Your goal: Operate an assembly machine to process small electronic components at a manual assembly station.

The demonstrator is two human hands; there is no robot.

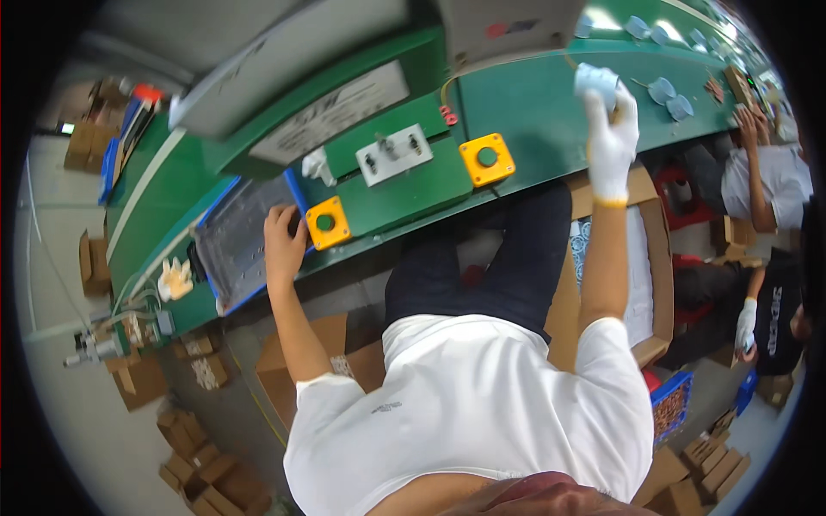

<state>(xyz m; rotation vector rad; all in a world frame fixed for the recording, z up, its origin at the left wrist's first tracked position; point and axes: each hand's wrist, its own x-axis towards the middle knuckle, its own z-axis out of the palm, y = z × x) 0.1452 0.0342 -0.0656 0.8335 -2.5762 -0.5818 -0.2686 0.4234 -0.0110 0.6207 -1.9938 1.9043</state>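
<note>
My right hand (pixel 613 142), in a white glove, is raised over the green bench and closed on a light-blue cylindrical part (pixel 595 80). Bare and loosely bent, my left hand (pixel 285 242) rests at the right rim of a blue-edged tray (pixel 245 249), thumb and fingers apart with nothing visible between them. A few tiny pieces lie in that tray, too small to name. Between my hands stands a green press with a metal fixture block (pixel 394 155). Yellow button boxes flank it, one (pixel 329 223) beside my left hand and another (pixel 487 160) farther right.
More light-blue parts (pixel 662 91) lie along the bench (pixel 533 112) to the right. An open carton (pixel 658 284) with light-blue parts sits by my right side. A crumpled glove (pixel 175 279) lies left of the tray. Co-workers (pixel 766 181) sit at the right.
</note>
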